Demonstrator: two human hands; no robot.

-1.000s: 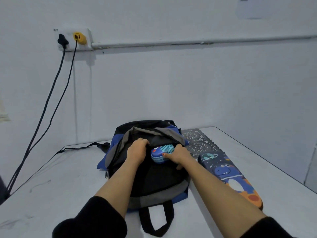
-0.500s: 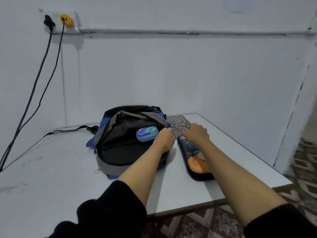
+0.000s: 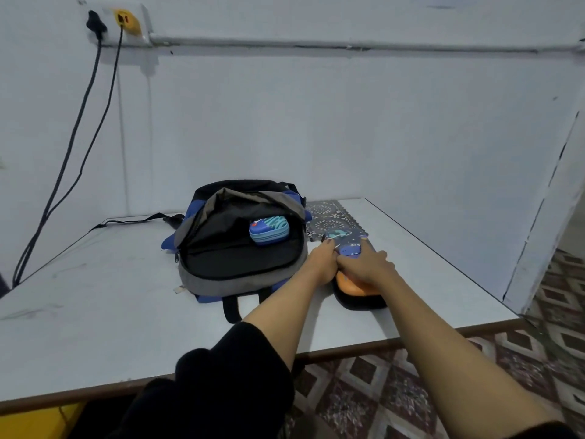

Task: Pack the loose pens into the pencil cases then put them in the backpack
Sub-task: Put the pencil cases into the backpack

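Observation:
A black, grey and blue backpack (image 3: 221, 280) lies unzipped on the white table (image 3: 95, 305). A small blue pencil case (image 3: 269, 231) with teal stripes sits inside its mouth. To its right lies a long dark pencil case (image 3: 348, 243) with a dinosaur and planet print and an orange end. My left hand (image 3: 321, 263) grips that long case at its left edge. My right hand (image 3: 364, 264) lies across its middle with fingers curled over it. No loose pens are in sight.
A patterned dark mat (image 3: 329, 217) lies behind the long case near the wall. Two black cables (image 3: 79, 128) hang from a wall socket (image 3: 117, 22) at the upper left. The table's front edge and right corner are close; a tiled floor (image 3: 474, 375) lies below.
Both hands left the backpack, where the small blue case now rests alone, and moved right onto the long dinosaur case. The camera view shifted back and to the right.

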